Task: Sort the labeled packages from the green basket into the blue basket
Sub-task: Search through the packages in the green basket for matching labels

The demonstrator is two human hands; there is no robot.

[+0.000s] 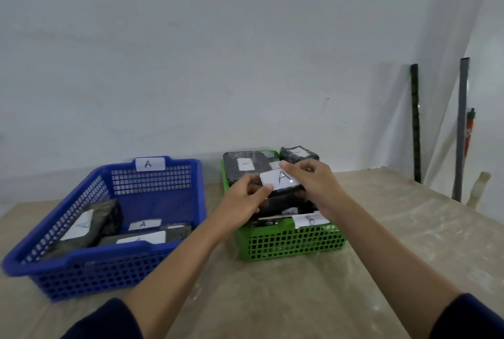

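Observation:
The green basket stands right of centre, filled with several black-wrapped packages bearing white labels. Above it, both hands hold one black package whose white label reads A. My left hand grips its left end with the thumb on the label's edge. My right hand grips its right end, fingers curled over the top. The blue basket sits to the left, tagged A on its far rim. It holds three black packages with A labels.
Both baskets rest on a pale wooden table against a white wall. At the far right, a black bar, a grey bar and a pale stick lean against the wall.

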